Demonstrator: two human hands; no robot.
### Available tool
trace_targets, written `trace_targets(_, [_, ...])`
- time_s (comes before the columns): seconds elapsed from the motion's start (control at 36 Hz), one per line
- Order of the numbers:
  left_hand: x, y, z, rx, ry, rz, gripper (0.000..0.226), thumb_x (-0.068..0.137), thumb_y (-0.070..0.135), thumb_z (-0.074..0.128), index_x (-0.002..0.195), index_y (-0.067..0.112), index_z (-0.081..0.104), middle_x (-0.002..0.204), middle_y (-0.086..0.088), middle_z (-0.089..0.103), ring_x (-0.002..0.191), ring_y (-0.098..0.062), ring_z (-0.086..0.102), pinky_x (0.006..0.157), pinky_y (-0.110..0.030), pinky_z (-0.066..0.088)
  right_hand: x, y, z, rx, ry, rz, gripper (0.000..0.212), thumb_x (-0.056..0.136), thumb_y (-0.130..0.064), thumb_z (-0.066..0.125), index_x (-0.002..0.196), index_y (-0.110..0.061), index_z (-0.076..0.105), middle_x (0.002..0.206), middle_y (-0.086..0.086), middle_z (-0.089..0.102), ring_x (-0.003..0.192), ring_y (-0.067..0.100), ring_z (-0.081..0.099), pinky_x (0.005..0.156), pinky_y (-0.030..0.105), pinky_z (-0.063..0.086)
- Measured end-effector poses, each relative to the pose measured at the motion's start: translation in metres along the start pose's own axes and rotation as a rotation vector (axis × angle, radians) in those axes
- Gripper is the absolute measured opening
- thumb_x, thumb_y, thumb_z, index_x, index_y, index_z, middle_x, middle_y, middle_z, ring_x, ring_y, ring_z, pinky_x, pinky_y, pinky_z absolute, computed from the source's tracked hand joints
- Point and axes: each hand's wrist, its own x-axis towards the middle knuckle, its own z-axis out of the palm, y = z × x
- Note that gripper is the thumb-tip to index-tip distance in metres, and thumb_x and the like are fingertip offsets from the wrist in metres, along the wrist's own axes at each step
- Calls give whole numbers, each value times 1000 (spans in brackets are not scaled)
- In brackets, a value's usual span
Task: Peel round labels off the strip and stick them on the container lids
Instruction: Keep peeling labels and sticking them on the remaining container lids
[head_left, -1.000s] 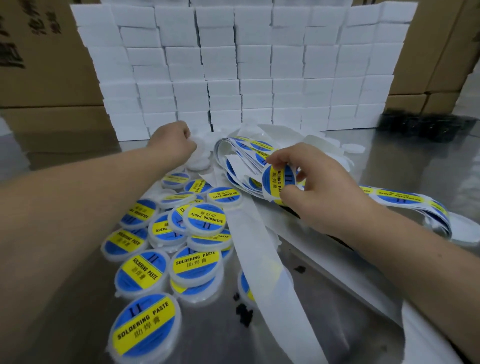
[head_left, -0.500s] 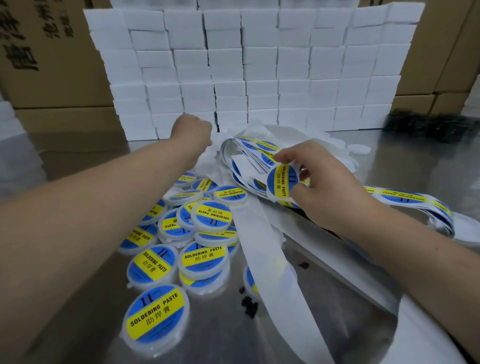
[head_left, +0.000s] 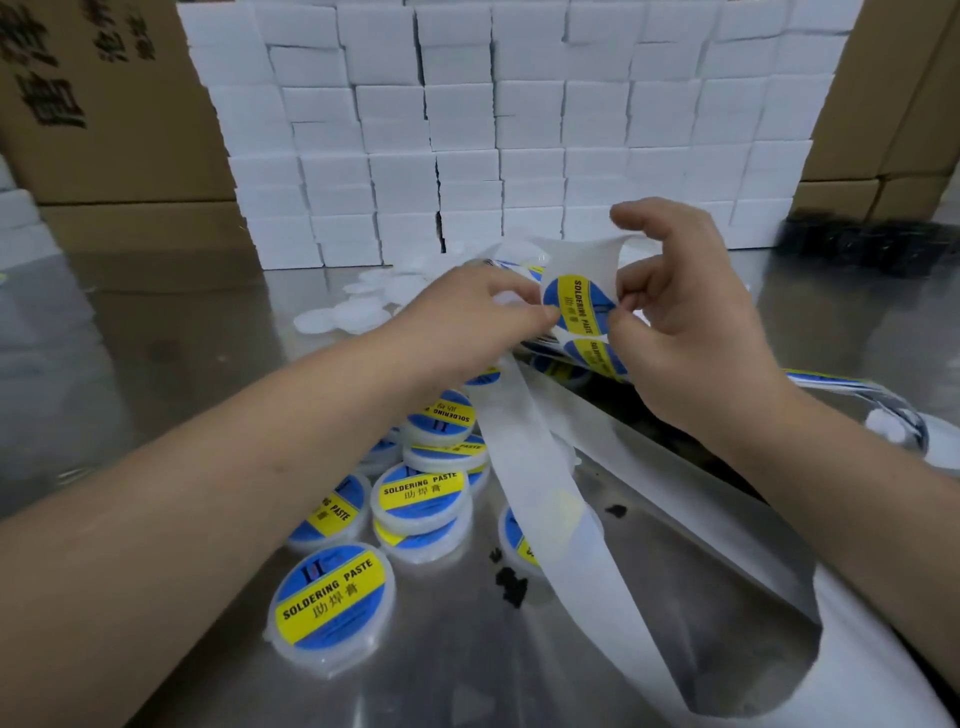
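Observation:
A round blue and yellow "Soldering Paste" label (head_left: 576, 306) sits on the white backing strip (head_left: 530, 467), held up between my hands. My right hand (head_left: 680, 322) pinches the strip at the label's right edge, and its index finger hooks over the strip's top. My left hand (head_left: 467, 322) grips a plain white container (head_left: 506, 299), mostly hidden by the curled fingers. The fingertips of that hand meet the label's left edge. Several labelled containers (head_left: 421, 499) lie piled below my left forearm, one of them nearest me (head_left: 332, 597).
Unlabelled white lids (head_left: 337, 317) lie on the steel table (head_left: 156, 364) behind my left hand. A wall of stacked white boxes (head_left: 493, 130) stands at the back, with cardboard cartons (head_left: 104, 104) either side. More label strip (head_left: 831, 384) trails right. Black crumbs (head_left: 511, 582) lie beside the backing strip.
My left hand came back from the pile of white lids to the label with a white container. My right hand lifted the strip higher and turned the label upright.

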Motion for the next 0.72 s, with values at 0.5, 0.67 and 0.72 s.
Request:
trace_targets(0.5, [9,-8,1,-650,158,-313,3,89,21,57,87,19,59,79,-4,66,59,-15,65,50,-21,49,3,0,-2,-148,-23,345,57,71,-29,67,119,-29,35,103,-19,51,67,4,60,63,18,44])
trace_targets(0.67, [10,-10,-6,-747,184,-357,20,91,18,52,72,17,59,52,2,65,46,-13,63,55,-25,45,2,3,-3,-486,-438,269,17,82,-41,55,95,-30,55,87,-17,61,87,10,59,78,29,45])
trace_targets(0.72, [10,-12,-7,-752,182,-352,20,91,18,51,73,18,59,50,4,65,46,-12,63,56,-25,45,3,8,-7,-626,-538,235,14,88,-34,51,98,-29,59,100,-11,63,96,17,55,81,30,43])
